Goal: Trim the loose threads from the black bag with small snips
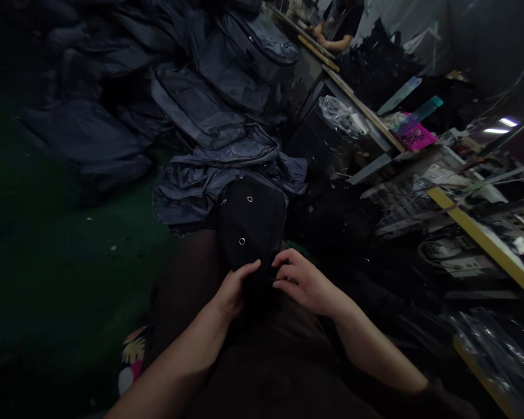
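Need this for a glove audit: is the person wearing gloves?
No, the left hand and right hand are both bare, at the near end of the black piece with metal eyelets.

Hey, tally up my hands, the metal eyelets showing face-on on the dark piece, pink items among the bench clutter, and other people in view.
Your hands, left hand and right hand: 2
Face-on eyelets: 2
Pink items: 1
Other people: 1
Total: 6

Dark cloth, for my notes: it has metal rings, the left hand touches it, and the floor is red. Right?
The floor is green, not red, as the head view shows. The dark cloth has metal rings and the left hand touches it.
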### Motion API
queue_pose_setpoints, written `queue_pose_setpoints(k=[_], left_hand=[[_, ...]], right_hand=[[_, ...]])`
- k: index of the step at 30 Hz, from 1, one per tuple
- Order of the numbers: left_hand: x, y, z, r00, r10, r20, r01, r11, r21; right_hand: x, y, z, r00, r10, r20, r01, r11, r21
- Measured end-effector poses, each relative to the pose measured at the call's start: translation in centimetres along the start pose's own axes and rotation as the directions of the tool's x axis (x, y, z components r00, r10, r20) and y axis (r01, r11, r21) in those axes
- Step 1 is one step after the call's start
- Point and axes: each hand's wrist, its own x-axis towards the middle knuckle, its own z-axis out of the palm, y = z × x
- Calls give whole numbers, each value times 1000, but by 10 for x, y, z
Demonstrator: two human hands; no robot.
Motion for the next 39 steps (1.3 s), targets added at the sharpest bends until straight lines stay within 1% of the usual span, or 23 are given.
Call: queue_pose_setpoints(k=[7,15,24,33,36,39], left_hand=[[-1,0,1,1000,1,14,-1,1000,1],[1,-2,-1,1000,-13,-7,13,1000,6],[1,-2,-3,1000,-14,20,14,1000,-20],[2,-2,-5,998,-60,8,60,998,-7],[2,-1,-2,998,-56,-4,56,998,-1],[1,0,-1,999,-42,4,42,999,6]], right_hand=[[-2,3,0,1000,-11,-7,11,1000,-3],[-2,3,-1,1000,-18,15,18,1000,-17],[-2,0,-4,999,-34,41,36,998,-48],[-1,-6,-10,993,-62,97,77,985,-158],[0,-6,-8,995,-52,80,65,984,-165],[0,-7,-4,1000,-4,26,7,991,-131]])
